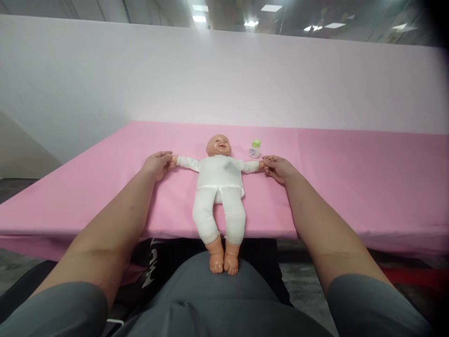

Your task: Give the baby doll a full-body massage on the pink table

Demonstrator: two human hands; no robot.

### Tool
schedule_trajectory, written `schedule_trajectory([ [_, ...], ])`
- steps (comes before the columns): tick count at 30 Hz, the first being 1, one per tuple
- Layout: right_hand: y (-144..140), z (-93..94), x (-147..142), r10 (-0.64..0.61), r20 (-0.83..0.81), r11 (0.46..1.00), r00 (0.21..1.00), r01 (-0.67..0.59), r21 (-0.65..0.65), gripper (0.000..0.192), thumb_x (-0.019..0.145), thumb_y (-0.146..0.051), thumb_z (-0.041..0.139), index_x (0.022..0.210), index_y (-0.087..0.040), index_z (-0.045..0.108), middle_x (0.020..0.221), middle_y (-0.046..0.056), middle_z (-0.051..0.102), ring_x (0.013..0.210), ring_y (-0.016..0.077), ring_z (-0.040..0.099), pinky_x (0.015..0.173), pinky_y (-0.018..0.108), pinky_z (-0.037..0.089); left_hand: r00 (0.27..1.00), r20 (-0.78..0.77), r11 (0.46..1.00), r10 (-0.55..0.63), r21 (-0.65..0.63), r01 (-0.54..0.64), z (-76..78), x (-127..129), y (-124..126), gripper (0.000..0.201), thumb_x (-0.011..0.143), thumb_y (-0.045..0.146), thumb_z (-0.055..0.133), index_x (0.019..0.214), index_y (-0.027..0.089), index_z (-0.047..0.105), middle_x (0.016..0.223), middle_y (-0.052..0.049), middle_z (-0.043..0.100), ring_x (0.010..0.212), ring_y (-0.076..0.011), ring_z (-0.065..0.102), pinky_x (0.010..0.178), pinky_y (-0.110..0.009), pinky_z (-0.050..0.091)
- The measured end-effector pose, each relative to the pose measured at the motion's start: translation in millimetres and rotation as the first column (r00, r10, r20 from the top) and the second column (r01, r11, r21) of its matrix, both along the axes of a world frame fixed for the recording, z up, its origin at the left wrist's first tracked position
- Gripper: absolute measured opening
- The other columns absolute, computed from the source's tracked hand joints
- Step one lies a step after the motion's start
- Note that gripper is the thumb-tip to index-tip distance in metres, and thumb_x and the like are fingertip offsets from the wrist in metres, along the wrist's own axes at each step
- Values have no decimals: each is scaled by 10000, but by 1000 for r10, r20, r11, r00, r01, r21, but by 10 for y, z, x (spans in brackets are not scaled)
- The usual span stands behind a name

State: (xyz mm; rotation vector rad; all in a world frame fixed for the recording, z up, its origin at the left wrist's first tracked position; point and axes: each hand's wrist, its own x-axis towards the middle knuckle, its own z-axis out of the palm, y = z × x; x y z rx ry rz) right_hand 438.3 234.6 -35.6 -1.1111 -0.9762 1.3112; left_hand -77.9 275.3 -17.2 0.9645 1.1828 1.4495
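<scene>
Doll (219, 187) on its back at the near edge of the pink surface (351, 178), long axis toward the person, bare feet past the edge. Left hand (157, 164) and right hand (277, 167) each pinching a doll hand, arms spread sideways. Soft white suit, hard plastic head. Small green-capped bottle (255, 149) just beside the head, toward the far edge.

I can read no text from here. The small clear bottle with a green cap (254, 149), standing on the pink cloth-covered table (351, 178), carries a label with dark print, but it is too small for me to make out. White markings show on the black fabric (154, 269) below the table edge, partly hidden and not legible to me.
</scene>
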Motion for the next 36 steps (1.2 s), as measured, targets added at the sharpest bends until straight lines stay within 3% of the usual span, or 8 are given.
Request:
schedule_trajectory([
  [5,32,-30,-6,-19,75,999,997,15,50,235,778,-247,899,890,-192,700,722,18,667,484,86,518,397,195,476,999,-11,999,43,-4,-43,-5,10,33,123,870,81,709,990,87,735,841,-115,679,630,-141,673,547,-246,601],
  [10,76,-44,-22,-120,114,992,986,115,51,273,873,-418,830,829,-177,711,659,29,630,450,84,465,342,193,408,999,12,998,45,-45,-45,25,16,33,236,863,14,624,1063,73,735,922,-139,700,700,-163,710,595,-262,630],
  [18,57,-8,-25,-90,55,995,994,92,-34,52,900,-164,769,877,-136,733,747,75,689,562,96,606,509,177,587,998,62,999,-17,-42,19,38,7,-22,356,791,-55,664,1118,80,711,934,-112,700,744,-153,716,684,-261,645],
  [22,-7,27,1,-10,17,999,1000,11,-40,126,844,-121,810,947,-141,741,871,94,731,642,118,665,605,205,641,998,38,999,-43,7,42,25,9,-38,334,809,-38,703,1122,79,704,946,-112,704,723,-134,706,687,-249,634],
  [27,-30,32,0,22,59,1000,998,-23,15,204,791,-178,880,916,-171,719,746,31,687,542,97,584,456,191,538,1000,2,1000,-4,-8,4,31,15,-27,185,881,62,716,1064,90,710,864,-105,691,634,-124,675,614,-253,615],
  [31,3,14,-17,6,128,999,992,-10,35,250,825,-327,883,844,-150,708,683,40,669,475,83,512,383,193,443,1000,7,1000,24,7,-24,35,29,-20,63,924,116,686,976,92,712,813,-96,674,612,-132,669,553,-239,592],
  [36,71,-24,-17,-67,137,998,988,68,-1,253,919,-352,797,836,-127,717,685,64,671,480,87,539,405,196,492,999,-5,999,37,-5,-37,67,55,-34,140,907,53,649,1022,66,728,847,-122,690,631,-134,677,562,-238,602],
])
